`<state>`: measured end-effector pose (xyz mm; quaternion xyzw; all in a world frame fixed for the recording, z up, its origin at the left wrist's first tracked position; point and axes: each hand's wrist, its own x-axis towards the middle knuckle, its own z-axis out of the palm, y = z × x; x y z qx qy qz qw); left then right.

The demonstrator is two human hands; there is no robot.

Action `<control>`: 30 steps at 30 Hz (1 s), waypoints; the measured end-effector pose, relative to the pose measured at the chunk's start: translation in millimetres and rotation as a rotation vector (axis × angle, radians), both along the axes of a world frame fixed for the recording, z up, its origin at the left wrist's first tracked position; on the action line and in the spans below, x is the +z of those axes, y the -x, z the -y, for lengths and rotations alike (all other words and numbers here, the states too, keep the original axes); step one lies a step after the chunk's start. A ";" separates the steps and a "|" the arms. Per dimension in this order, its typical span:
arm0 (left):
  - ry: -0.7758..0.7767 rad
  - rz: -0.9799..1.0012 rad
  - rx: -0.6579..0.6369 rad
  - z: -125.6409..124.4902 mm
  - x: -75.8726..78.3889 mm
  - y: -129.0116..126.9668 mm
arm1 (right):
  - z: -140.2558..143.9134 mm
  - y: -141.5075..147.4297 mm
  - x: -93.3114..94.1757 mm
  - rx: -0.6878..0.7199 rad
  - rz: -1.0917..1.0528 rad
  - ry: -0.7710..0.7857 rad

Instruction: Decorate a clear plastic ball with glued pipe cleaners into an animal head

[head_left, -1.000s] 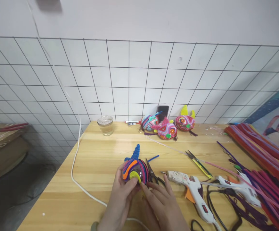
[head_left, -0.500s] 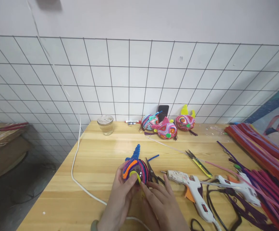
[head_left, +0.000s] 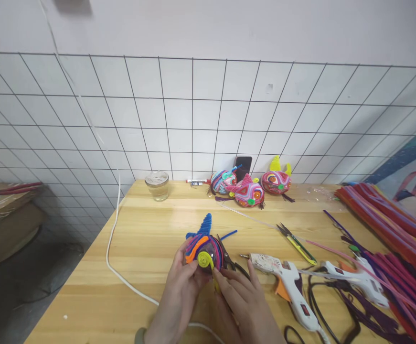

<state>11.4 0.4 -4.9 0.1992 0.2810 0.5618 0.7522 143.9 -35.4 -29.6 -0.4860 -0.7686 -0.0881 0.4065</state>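
Striped ball [head_left: 204, 247] with blue horn is sitting low over the wooden table [head_left: 146, 248], near its front edge. Left hand [head_left: 179, 298] is cupping it, fingers curled around its left side. Right hand [head_left: 241, 301] is pinching the yellow coil [head_left: 205, 259] against the ball, fingers narrow. Scissors [head_left: 229, 260] are lying just right; 1 glue gun [head_left: 286, 289] beyond; 3 finished balls [head_left: 249, 191] are resting by the wall.
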 end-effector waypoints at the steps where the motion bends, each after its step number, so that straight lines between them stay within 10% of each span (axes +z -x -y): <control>1: 0.003 0.004 -0.001 -0.2 0.4 0.0 | -0.1 -0.1 -0.1 -0.001 -0.012 0.005; 30: 0.039 -0.129 0.071 -1.1 -1.3 -1.0 | 0.3 -1.8 -0.9 0.006 0.000 -0.009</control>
